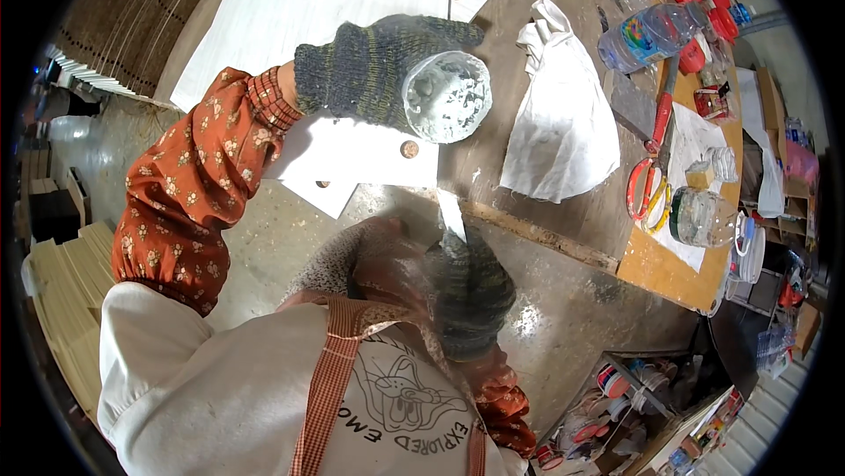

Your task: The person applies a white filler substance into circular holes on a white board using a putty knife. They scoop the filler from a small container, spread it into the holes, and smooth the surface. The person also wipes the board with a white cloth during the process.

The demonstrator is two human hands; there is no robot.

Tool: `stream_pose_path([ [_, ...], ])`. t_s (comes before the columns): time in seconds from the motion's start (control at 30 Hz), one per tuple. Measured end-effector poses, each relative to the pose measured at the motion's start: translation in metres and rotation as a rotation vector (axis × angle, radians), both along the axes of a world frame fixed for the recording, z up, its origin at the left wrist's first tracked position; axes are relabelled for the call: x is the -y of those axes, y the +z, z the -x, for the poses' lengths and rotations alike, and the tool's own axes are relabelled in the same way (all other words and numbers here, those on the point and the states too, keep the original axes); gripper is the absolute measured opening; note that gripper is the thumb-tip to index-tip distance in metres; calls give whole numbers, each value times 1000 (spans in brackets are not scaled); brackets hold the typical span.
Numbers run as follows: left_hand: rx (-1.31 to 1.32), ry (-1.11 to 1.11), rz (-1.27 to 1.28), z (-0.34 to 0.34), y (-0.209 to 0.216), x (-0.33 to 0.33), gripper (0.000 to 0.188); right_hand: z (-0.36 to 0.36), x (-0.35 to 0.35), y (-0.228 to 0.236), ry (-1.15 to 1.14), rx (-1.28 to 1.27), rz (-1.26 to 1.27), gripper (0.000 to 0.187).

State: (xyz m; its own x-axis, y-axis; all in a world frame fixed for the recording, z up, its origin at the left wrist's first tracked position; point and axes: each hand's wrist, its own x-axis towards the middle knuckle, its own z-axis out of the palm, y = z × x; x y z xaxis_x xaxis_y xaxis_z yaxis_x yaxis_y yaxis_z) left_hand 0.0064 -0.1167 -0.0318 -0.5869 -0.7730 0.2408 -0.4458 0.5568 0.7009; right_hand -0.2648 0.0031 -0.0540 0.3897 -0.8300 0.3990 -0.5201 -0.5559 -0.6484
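My left hand (374,66), in a dark knitted glove, grips a clear cup (447,97) over the table's near part. White paste coats the cup's inside. Under that arm lie white panels (352,0), one with a round brown spot (409,149) near its corner. Closer to my body, my right hand (471,295) is gloved too and closed around a putty knife, its handle hidden in the fist. The knife's flat, pale blade (451,214) points up toward the table edge. A white cloth (563,119) lies crumpled to the right of the cup.
On the table's right stand plastic bottles (651,36), with red-handled scissors (647,194) and a jar (700,216) nearer. The wooden table edge (537,229) runs just beyond my right hand. A bin of scraps (607,414) stands at lower right; stacked boards (75,309) are at left.
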Motion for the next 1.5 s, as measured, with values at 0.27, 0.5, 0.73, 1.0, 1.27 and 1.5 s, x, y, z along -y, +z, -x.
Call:
stream_pose_path([
  [0.27,26,-13,31,0,-5,5,69,4,-4,-2,33,-312,273,21],
  [0.5,49,-2,109,14,1,11,76,5,1,11,16,-11,128,32],
  [0.73,-90,4,-63,7,1,0,77,-6,-2,1,110,398,-450,24],
  [1.0,-276,-74,-104,2,0,-2,68,0,-10,-23,94,123,-86,27],
  [1.27,-476,69,-378,25,23,-5,74,36,-34,0,-193,374,-736,22],
  [1.5,-57,-6,16,22,19,3,75,73,-52,42,-349,512,-704,23],
])
